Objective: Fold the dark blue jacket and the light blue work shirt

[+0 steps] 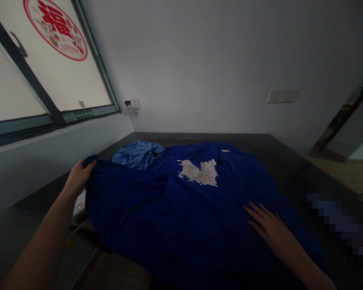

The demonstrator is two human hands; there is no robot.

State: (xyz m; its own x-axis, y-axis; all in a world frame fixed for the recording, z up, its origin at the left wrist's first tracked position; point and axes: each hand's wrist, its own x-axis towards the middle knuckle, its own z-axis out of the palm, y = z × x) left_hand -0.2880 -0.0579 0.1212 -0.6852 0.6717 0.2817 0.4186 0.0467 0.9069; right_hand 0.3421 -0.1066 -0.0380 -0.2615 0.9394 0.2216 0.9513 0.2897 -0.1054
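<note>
A dark blue jacket [193, 209] with a worn white print on it lies spread over the dark table, its near part hanging past the front edge. My left hand [80, 175] pinches the jacket's outer left corner between thumb and fingers and holds it up a little. On the right side of the jacket, my right hand [268, 225] rests flat with its fingers stretched out. Behind the jacket, at the back left, sits a crumpled lighter blue garment [137, 154].
The dark table [248, 139] meets a pale wall with sockets [282, 96]. To the left is a window [48, 60] with a red round sticker. A blurred-out patch [340, 225] covers something at the right.
</note>
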